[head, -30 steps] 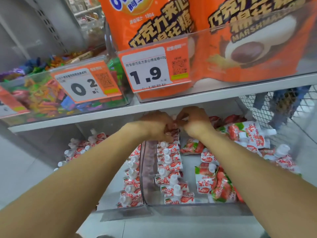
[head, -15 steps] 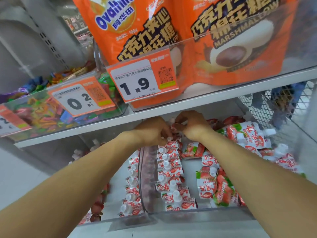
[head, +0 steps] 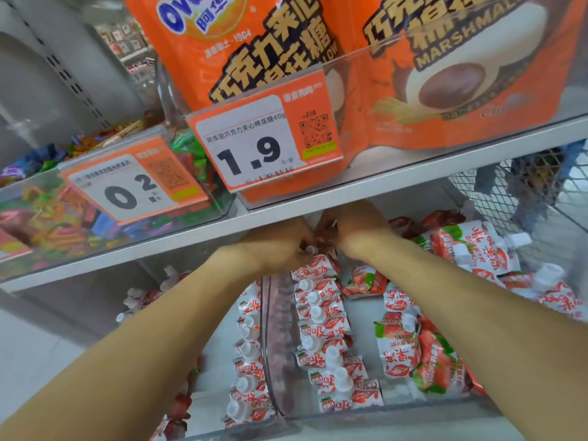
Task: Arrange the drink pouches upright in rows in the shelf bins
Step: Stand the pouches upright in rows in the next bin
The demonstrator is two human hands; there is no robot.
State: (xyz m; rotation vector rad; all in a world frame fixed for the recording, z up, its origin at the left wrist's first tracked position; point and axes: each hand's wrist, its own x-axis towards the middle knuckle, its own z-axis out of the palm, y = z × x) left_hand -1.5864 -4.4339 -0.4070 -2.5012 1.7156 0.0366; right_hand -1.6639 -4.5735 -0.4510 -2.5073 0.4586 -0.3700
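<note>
Head camera is showing a strawberry drink pouch (head: 321,246) being held at the far end of the standing row (head: 324,332) of pouches, deep under the upper shelf (head: 286,214), inside the clear bin (head: 397,412). Compared with a second ago, both hands are sitting in nearly the same spot and the row is looking unchanged, so the pouch is probably being settled upright rather than carried; the view itself is shifting more than the hands. That suggests the row is gaining one more pouch while a loose heap (head: 477,259) is lying flat to the right, waiting to be sorted.

Left hand (head: 276,246) is reaching in with fingers curled against the pouch's near side, apparently pinching it. Right hand (head: 353,230) is meeting it from the other side, fingers bent around the pouch top; exact finger contact is hidden. Both forearms are stretching forward, converging at the bin's back. A second row (head: 248,361) is standing in the neighbouring bin on the left.
</note>
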